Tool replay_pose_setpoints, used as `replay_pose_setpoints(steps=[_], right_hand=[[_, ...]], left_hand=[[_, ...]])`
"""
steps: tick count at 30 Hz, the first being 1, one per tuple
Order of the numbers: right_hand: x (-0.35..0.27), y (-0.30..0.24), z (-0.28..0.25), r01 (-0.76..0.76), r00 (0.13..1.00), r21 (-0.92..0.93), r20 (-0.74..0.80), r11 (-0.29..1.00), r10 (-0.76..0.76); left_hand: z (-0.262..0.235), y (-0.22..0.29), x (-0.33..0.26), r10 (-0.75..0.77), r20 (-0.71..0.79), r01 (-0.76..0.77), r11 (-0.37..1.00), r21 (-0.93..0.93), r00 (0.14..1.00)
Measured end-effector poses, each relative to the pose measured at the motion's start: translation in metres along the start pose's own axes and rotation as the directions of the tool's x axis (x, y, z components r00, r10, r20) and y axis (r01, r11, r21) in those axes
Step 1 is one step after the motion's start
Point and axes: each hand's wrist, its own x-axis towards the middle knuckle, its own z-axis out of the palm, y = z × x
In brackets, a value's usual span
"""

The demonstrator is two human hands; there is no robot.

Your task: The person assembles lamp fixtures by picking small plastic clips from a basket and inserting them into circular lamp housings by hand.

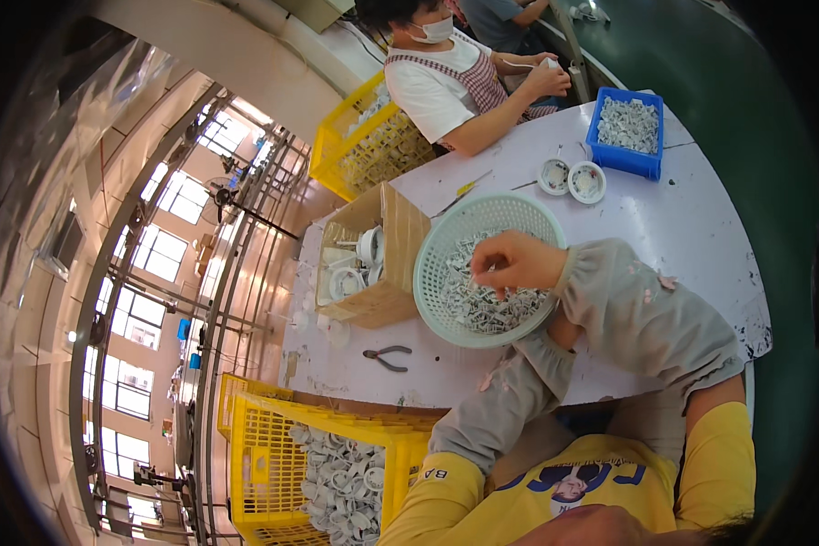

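Observation:
A pale green plastic basket on the table holds a heap of small white and grey parts. Over that heap is my right hand, its fingers curled in and thumb and fingertips together; whatever they may pinch is too small to make out. My right forearm, in a grey sleeve cover, crosses above the left one. Of my left hand only the wrist area shows by the basket's near right rim; its fingers are hidden beneath the right forearm.
Left of the basket stands a cardboard box of white round housings; pliers lie nearer. Beyond are a yellow-handled tool, two round white pieces and a blue bin. Yellow crates flank the table; a co-worker sits opposite.

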Motion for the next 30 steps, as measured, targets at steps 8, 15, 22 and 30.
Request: replay_pose_setpoints(steps=[8,15,22,30], right_hand=[[-0.048,-0.003,-0.031,-0.011,0.970,0.406,-0.216,0.914,0.108],[-0.090,-0.022,-0.035,0.114,0.949,0.350,-0.316,0.930,0.003],[-0.143,-0.006,-0.062,0.084,0.865,0.268,-0.498,0.960,0.064],[-0.159,0.031,-0.071,-0.159,0.891,0.170,-0.400,0.972,0.216]], left_hand=[[0.012,0.151,0.005,-0.083,0.293,0.091,0.996,-0.013,0.953],[0.022,0.182,0.003,-0.162,0.231,0.172,0.985,-0.023,0.959],[0.025,0.200,0.001,-0.090,0.178,0.086,0.996,0.030,0.980],[0.027,0.202,0.001,-0.116,0.244,0.101,0.992,0.074,0.963]])
